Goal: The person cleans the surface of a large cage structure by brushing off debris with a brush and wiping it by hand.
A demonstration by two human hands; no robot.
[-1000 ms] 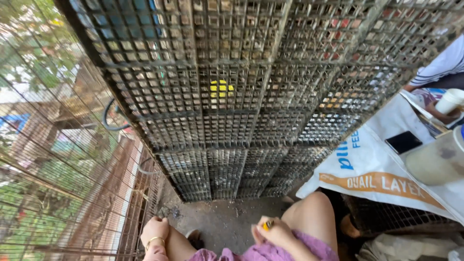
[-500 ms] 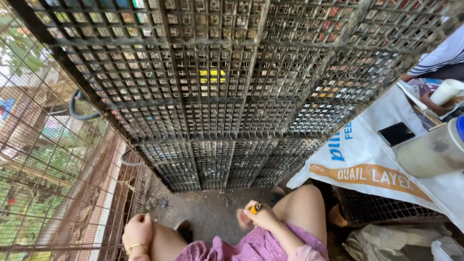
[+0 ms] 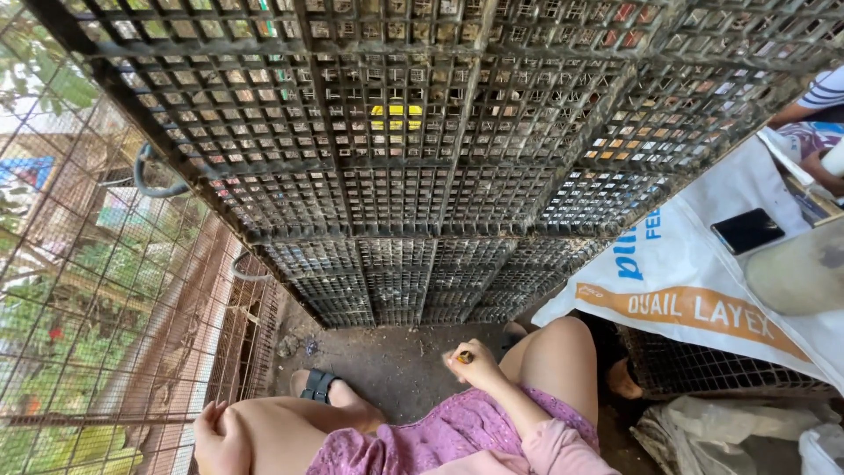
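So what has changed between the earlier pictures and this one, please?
The view has tipped down a little, so more of the knees and a sandal show. The left hand stays resting on the left knee. The right hand still holds a small orange thing by the right knee; nothing was picked up or let go. The wire cage, white sack and phone have not moved.

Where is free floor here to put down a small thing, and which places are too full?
Bare floor lies between the stacked wire cages, the sandalled foot and the right hand. The right side is crowded: a white sack carries a black phone, with plastic bags below it.
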